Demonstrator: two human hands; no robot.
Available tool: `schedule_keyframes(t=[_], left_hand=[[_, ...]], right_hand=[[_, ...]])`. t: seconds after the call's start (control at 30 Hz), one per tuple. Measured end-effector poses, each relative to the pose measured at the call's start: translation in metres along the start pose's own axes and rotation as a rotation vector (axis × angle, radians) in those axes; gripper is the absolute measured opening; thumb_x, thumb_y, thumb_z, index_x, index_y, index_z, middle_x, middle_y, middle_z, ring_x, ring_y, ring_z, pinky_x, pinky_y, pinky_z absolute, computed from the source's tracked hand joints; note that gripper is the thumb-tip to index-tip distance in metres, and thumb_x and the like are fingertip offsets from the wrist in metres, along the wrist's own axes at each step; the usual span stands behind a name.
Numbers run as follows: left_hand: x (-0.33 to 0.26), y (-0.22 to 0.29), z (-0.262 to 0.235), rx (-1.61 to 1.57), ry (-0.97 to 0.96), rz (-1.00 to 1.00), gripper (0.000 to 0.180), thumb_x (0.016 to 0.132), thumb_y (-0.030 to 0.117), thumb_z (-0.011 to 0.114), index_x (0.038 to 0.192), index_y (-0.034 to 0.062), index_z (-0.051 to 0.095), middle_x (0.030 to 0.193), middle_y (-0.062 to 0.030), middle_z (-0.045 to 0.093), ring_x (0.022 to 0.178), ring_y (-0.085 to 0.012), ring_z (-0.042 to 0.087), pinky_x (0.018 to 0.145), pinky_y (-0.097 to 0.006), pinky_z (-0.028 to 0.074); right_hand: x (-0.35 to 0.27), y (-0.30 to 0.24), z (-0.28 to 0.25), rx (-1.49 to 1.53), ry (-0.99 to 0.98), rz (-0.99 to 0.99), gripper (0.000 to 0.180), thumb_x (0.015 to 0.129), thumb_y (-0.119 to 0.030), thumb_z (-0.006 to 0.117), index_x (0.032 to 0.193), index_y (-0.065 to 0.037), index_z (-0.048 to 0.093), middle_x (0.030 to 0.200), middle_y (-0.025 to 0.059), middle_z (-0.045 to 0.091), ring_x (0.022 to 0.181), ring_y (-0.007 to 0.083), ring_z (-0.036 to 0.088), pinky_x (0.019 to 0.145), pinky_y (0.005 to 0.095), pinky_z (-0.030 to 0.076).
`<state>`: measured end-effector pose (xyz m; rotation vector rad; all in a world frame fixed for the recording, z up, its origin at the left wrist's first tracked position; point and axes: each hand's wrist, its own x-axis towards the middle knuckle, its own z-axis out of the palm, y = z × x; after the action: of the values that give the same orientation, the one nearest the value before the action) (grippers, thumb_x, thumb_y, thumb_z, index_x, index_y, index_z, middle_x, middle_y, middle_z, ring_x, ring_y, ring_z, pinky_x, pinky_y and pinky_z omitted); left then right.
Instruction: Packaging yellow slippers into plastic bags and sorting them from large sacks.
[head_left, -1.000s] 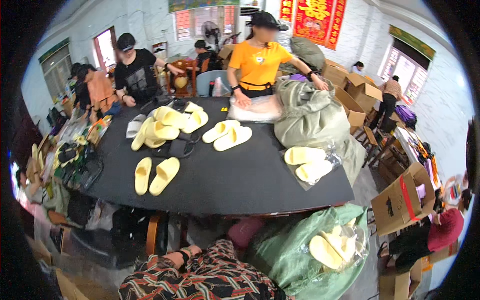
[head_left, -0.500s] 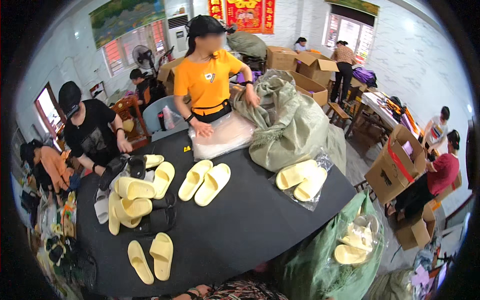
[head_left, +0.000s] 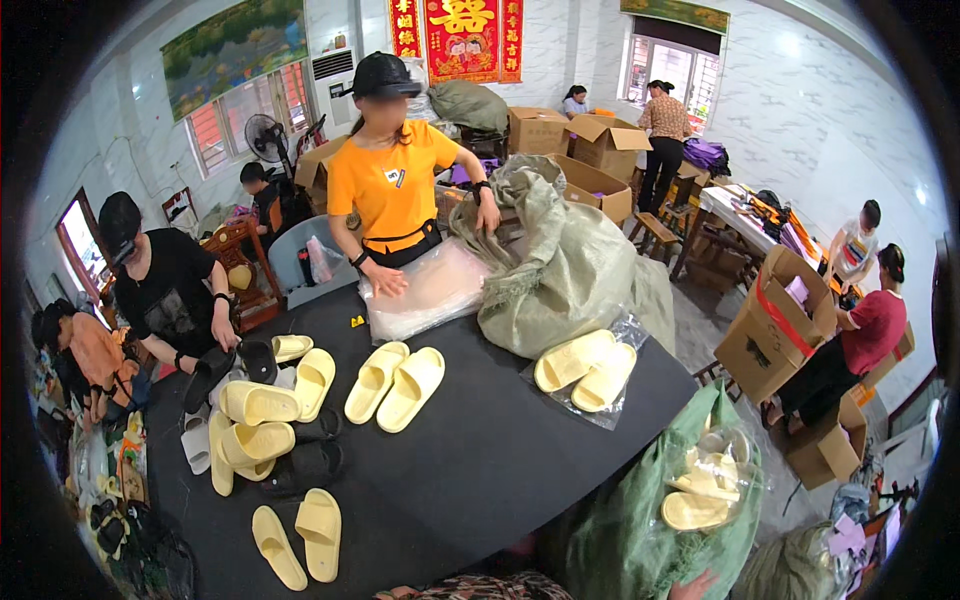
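Since the half-second-old frame: right hand (head_left: 690, 587) is now showing at the lower edge; view is shifting a little, everything on the counter (head_left: 500, 470) sliding left; co-worker in black (head_left: 165, 290) is now lowering a hand to the black slippers (head_left: 207, 378).

Surroundings, left to right. Yellow slippers are lying in a heap (head_left: 258, 404), grey and black ones tucked around and under. A front yellow pair (head_left: 319, 535) is sitting near the close edge, a middle yellow pair (head_left: 411, 390) farther back. Co-worker in orange (head_left: 390, 185) is resting one hand on a clear plastic pack (head_left: 425, 300), the other on a bulky olive sack (head_left: 590, 290) that is crowding the far right. A bagged yellow pair (head_left: 572, 362) is lying in front of it. Beyond the right edge a green sack (head_left: 625, 520) is standing below counter height, bagged yellow slippers (head_left: 693, 511) resting on top; a cardboard box (head_left: 750, 325) is standing behind.

Hands. Left is barely showing, a sliver at the lower edge; cannot tell whether open or closed. Right is reaching in low, fingers extended and loosely apart, closing on nothing visible, at the green sack's near side, below its slippers; contact unclear.

Edges, room. Black counter top is stretching between the front pair and the bagged pair; its close edge is slanting up rightward, the green sack filling the space alongside.
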<state>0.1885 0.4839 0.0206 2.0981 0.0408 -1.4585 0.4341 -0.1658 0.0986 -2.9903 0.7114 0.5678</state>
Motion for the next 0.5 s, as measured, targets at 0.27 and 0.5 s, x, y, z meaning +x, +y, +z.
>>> schedule_keyframes(t=[0.27,0.5], left_hand=[[-0.005,0.06,0.002,0.082,-0.08,0.01,0.036,0.087,0.026,0.055,0.118,0.0129,0.064,0.112,-0.0129,0.067,0.097,-0.0324,0.063,0.083,-0.043,0.05],[-0.001,0.126,-0.053,0.029,0.12,-0.147,0.036,0.083,0.027,0.055,0.113,0.0112,0.066,0.104,-0.0157,0.068,0.098,-0.0359,0.063,0.084,-0.044,0.05]], right_hand=[[0.076,-0.062,-0.092,0.271,0.374,-0.256,0.126,0.054,-0.036,0.087,0.15,-0.009,0.01,0.154,0.024,0.011,0.142,0.0421,0.01,0.113,0.0505,0.022],[0.125,-0.082,-0.081,0.244,-0.144,-0.341,0.119,0.06,-0.035,0.084,0.15,-0.009,0.01,0.144,0.025,0.035,0.131,0.0412,0.037,0.107,0.0471,0.035]])
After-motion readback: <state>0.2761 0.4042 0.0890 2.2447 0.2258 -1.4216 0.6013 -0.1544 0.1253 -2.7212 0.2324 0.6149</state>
